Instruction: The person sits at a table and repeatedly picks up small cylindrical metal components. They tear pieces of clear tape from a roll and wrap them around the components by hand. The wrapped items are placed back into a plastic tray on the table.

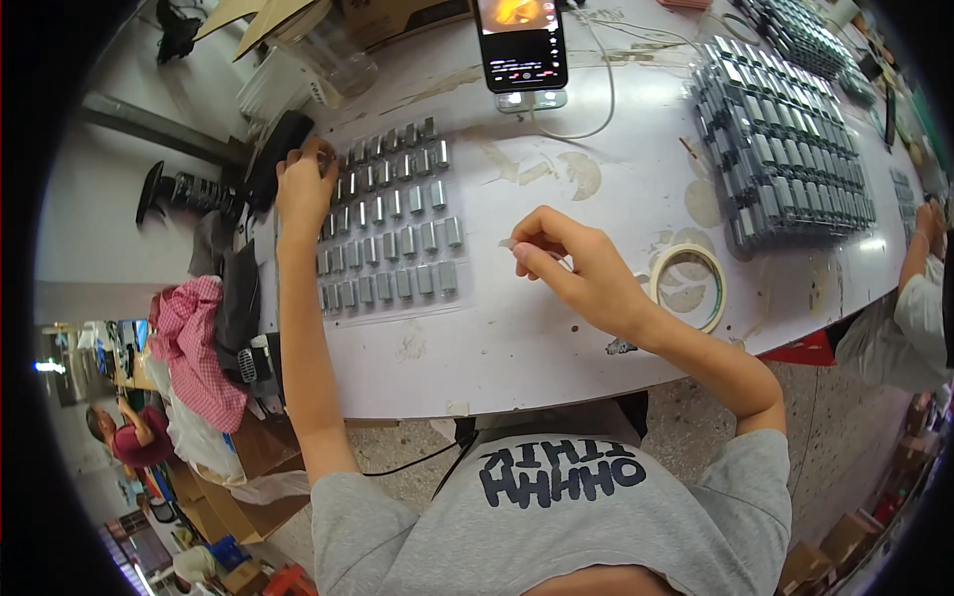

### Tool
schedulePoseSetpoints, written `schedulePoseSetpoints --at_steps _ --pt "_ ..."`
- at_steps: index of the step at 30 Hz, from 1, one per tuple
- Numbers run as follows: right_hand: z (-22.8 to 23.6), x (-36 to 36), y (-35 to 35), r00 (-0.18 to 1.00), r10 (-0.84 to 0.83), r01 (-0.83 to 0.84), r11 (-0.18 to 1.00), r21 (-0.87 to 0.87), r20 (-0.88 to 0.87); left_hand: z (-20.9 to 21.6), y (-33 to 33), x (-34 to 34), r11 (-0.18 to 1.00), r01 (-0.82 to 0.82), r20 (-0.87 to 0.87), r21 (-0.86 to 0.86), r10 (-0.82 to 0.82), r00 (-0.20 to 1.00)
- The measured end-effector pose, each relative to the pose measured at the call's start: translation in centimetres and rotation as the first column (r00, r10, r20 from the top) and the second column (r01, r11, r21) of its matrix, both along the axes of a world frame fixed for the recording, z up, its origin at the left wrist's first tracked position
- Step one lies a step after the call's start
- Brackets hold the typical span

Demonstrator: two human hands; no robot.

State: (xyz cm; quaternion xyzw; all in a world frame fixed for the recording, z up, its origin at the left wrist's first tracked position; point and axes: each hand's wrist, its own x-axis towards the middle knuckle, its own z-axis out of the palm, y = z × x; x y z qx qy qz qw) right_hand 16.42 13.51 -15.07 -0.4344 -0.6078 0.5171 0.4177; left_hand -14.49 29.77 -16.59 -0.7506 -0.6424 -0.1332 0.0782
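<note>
A clear plastic tray (397, 313) lies on the table in front of me, with rows of small grey metal blocks (437, 195) standing in its pockets. My left hand (306, 189) reaches to the tray's far left corner. Its fingers are bent down at the edge beside the end blocks, and what they grip is hidden. Right of the tray, above the bare tabletop, my right hand (576, 263) pinches a small pale strip (506, 243) between thumb and forefinger. A roll of cream tape (717, 288) lies flat beside my right wrist.
Stacked trays of similar blocks (785, 149) stand at the right. A phone (522, 45) with a lit screen and a white cable (608, 99) sit at the back. Dark cases (273, 154) crowd the left edge. Another person's hand (930, 223) is at the far right.
</note>
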Motion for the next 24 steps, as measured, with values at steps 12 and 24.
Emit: schedulePoseSetpoints --at_steps 12,24 --pt "0.2 0.3 0.2 0.999 -0.024 0.023 1.000 -0.013 -0.040 0.6 0.1 0.0 0.999 0.003 0.050 -0.047 0.000 0.999" --pt "0.3 0.5 0.3 0.993 -0.013 0.002 0.995 -0.098 -0.115 4.1 -3.5 6.0 0.971 0.240 0.701 0.003 -0.173 0.692"
